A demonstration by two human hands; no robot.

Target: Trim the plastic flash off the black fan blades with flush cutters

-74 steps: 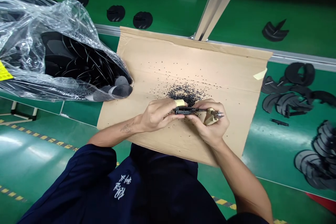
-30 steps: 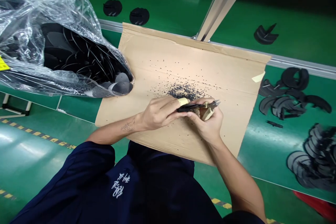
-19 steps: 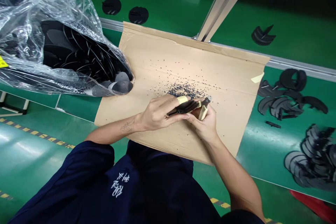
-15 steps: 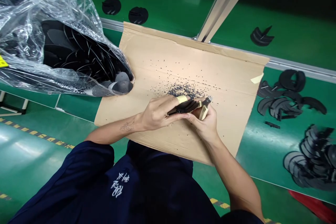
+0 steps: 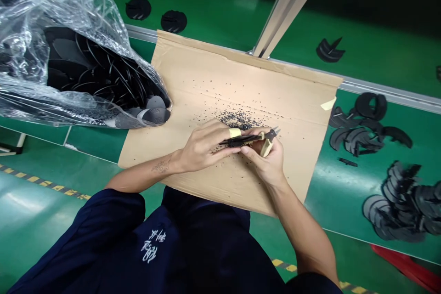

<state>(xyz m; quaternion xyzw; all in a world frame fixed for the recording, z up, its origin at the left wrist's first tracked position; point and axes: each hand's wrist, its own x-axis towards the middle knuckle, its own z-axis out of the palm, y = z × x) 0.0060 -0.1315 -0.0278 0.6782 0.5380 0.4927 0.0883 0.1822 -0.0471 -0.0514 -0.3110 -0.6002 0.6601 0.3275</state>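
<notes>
A thin black plastic part (image 5: pixel 243 140) is pinched between the thumb and fingers of my left hand (image 5: pixel 208 144), which has yellow tape on one finger. My right hand (image 5: pixel 270 161) is closed around a pair of cutting pliers (image 5: pixel 268 143) with pale yellow handles, their jaws pointing up and to the right. The right fingertips also meet the near end of the black part. Both hands are over a cardboard sheet (image 5: pixel 292 101). Small black scraps (image 5: pixel 237 118) lie in a heap just beyond my hands, with others scattered around.
At left, a clear plastic bag (image 5: pixel 103 7) holds many black curved parts (image 5: pixel 103 71). More black parts (image 5: pixel 367 135) lie loose on the green table at right, beside a larger pile (image 5: pixel 399 206). A metal post (image 5: pixel 289 9) rises behind the cardboard.
The black part has tilted in my left hand and now shows more edge-on. The pliers remain in my right hand. The whole view has shifted slightly.
</notes>
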